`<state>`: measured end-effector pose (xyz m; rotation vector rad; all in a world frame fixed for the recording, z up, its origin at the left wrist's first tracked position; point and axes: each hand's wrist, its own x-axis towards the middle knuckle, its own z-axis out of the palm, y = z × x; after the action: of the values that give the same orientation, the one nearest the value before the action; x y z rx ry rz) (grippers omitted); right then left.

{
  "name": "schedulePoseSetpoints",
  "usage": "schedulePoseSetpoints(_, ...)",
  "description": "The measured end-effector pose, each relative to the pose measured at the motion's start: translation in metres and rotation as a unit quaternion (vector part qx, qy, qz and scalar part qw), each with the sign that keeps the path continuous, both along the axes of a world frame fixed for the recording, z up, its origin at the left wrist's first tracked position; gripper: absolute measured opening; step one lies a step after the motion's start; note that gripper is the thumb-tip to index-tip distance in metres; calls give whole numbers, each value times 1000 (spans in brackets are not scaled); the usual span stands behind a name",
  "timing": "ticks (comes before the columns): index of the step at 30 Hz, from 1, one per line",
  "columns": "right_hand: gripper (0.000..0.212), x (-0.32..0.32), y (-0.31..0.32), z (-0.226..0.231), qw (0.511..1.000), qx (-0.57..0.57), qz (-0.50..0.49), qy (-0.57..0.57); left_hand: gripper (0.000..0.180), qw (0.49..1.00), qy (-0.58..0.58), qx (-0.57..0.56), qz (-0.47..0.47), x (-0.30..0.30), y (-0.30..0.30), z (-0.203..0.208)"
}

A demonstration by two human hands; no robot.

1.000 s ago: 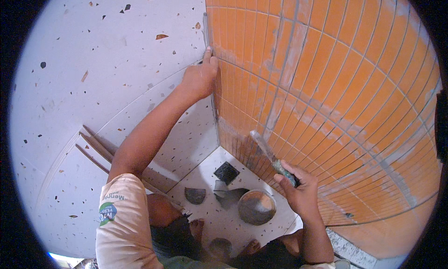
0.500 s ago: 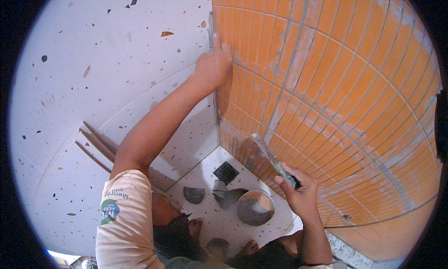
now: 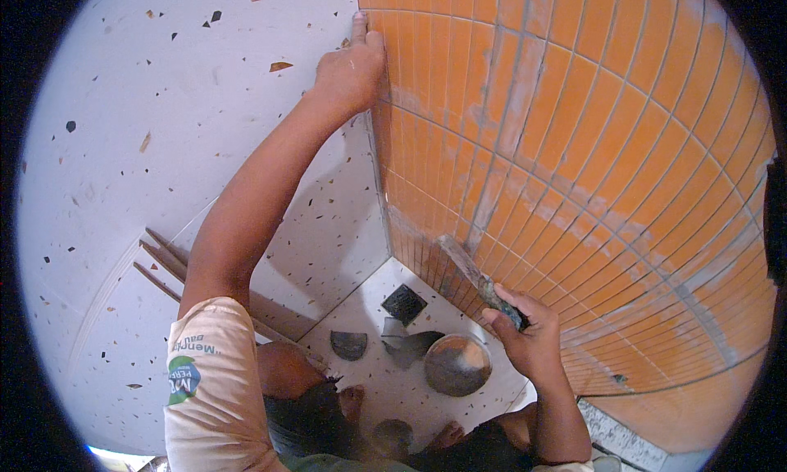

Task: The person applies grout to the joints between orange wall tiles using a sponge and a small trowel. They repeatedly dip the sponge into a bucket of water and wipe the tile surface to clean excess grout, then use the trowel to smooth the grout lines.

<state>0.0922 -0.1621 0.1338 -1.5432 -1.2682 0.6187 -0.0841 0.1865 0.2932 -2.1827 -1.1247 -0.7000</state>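
High in the corner, where the white speckled wall (image 3: pixel 246 128) meets the orange tiled wall (image 3: pixel 623 144), my left hand (image 3: pixel 351 69) has its index finger stretched up against the joint. The other fingers are curled, and I see nothing held in them. Grey grout marks the corner joint (image 3: pixel 379 181) below that hand. Lower right, my right hand (image 3: pixel 529 329) is closed around the handle of a flat, narrow scraper (image 3: pixel 471 269) smeared with grey. Its blade tilts up and left, close to the orange tiles; whether it touches them I cannot tell.
On the white floor are a black square drain cover (image 3: pixel 404 305), a round bowl (image 3: pixel 457 365) with grey and pale material, a dark half-round piece (image 3: pixel 348 346) and a grey curved piece (image 3: pixel 410 342). Brown strips (image 3: pixel 168 259) lean at the left wall. My legs are below.
My left hand has slid upward along the corner joint, its fingertip now higher. The right hand holds the scraper in nearly the same place. The view has shifted slightly.
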Motion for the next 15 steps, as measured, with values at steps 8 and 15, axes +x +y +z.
schedulePoseSetpoints(8, 35, 6, -5, -2, 1000, 5, -3, -12, 41, 990, 69, -119, 17, 0, -33, -28)
schedulePoseSetpoints(15, 35, 8, -5, -7, 997, 34, -11, -63, 45, 995, 92, -19, 29, -7, -2, 26)
